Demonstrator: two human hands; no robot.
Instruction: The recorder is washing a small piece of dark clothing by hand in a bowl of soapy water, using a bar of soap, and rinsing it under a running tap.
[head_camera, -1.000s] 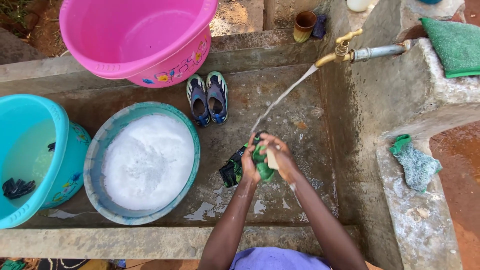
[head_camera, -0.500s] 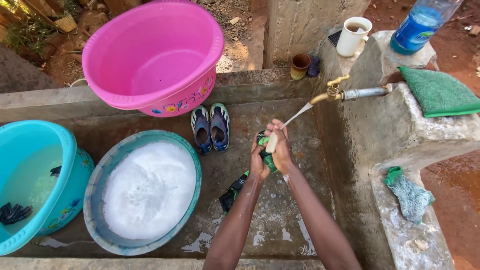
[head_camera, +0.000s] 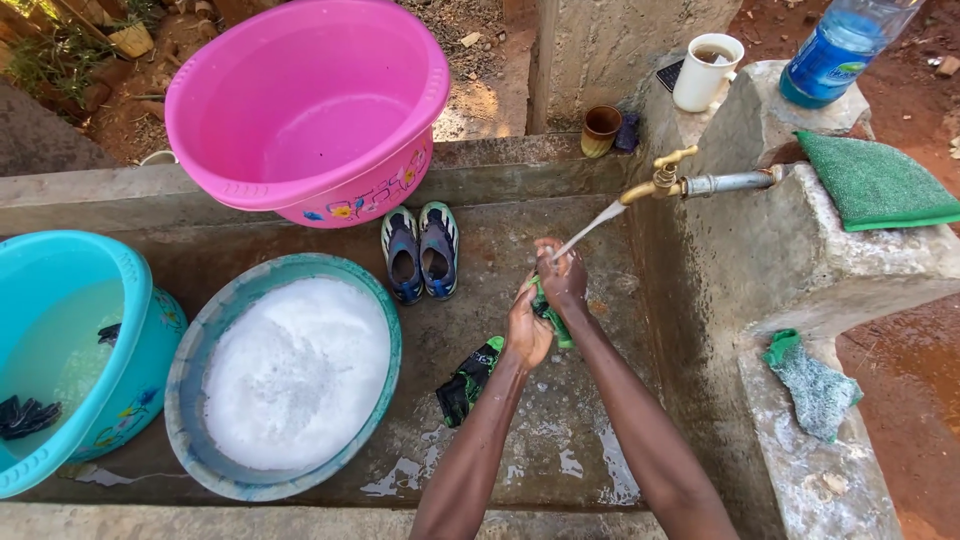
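Turquoise plastic basin (head_camera: 120, 290): far left, part-filled with clear water, a dark wet rag (head_camera: 25, 415) sunk near its edge; same place as half a second ago.
Suds bowl: a round blue-grey basin of white foam (head_camera: 295, 370) just beside the turquoise one, untouched.
Pink plastic tub (head_camera: 310, 110): perched on the back ledge of the concrete trough (head_camera: 560, 470), empty as far as I can tell.
Small blue and green shoes (head_camera: 420, 252): a pair lying side by side under the pink tub, near the hands but apart from them.
Black and green cloth on the floor (head_camera: 468, 380): lies wet below the left wrist, not held.
Left hand (head_camera: 527, 330): fingers curled narrow around the small green cloth (head_camera: 553, 322), gripping its lower end.
Right hand (head_camera: 563, 278): closed over the cloth's upper end, under the stream; the pale soap bar seen in it half a second ago is now out of sight, so I cannot tell whether it is still held.
Change: the hands have dropped slightly and pressed together, which reads as rubbing or rinsing the cloth.
Brass tap (head_camera: 660, 180): running, water striking the right hand.
In the way: nothing between hands and tap; the shoes crowd the left side.
Right ledge: green scrub pad (head_camera: 880, 185), white mug (head_camera: 708, 72), blue bottle (head_camera: 835, 50), grey-green rag (head_camera: 815, 385).
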